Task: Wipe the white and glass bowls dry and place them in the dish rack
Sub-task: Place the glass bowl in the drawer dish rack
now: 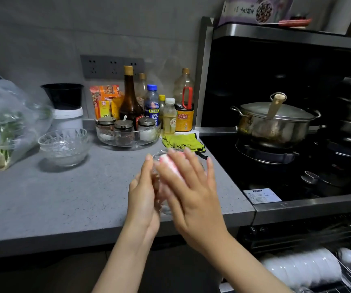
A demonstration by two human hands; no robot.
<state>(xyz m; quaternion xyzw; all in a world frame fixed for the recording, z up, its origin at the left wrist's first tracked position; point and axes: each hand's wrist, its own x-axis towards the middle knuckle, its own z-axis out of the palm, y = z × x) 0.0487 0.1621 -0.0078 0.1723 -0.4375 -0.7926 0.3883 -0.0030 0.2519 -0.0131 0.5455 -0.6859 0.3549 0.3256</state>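
Glass bowl, blurry, mostly behind fingers

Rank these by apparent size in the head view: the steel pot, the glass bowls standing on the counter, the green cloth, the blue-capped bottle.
steel pot, largest
glass bowls, second
green cloth and blue-capped bottle look about alike; the bottle is partly hidden, so they are left unranked
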